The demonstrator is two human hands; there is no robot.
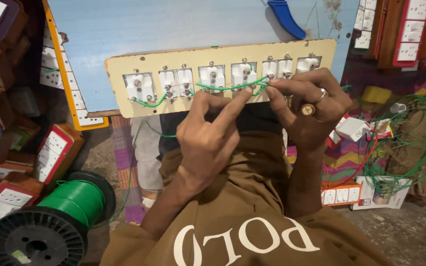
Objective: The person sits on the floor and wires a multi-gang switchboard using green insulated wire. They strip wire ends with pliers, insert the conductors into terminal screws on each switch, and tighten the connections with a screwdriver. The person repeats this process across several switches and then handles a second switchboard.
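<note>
- Green wire (232, 86) runs along the back of a cream switch panel (124, 106), its long axis lying roughly nine to three o'clock across the white switch modules (212, 77).
- My left hand (208, 138) pinches the wire between thumb and forefinger, from six o'clock.
- My right hand (311, 106), wearing rings, is clenched on the wire's three o'clock end at a terminal; it is nearer that end.
- Green wire spool (70, 202) sits at seven o'clock.
</note>
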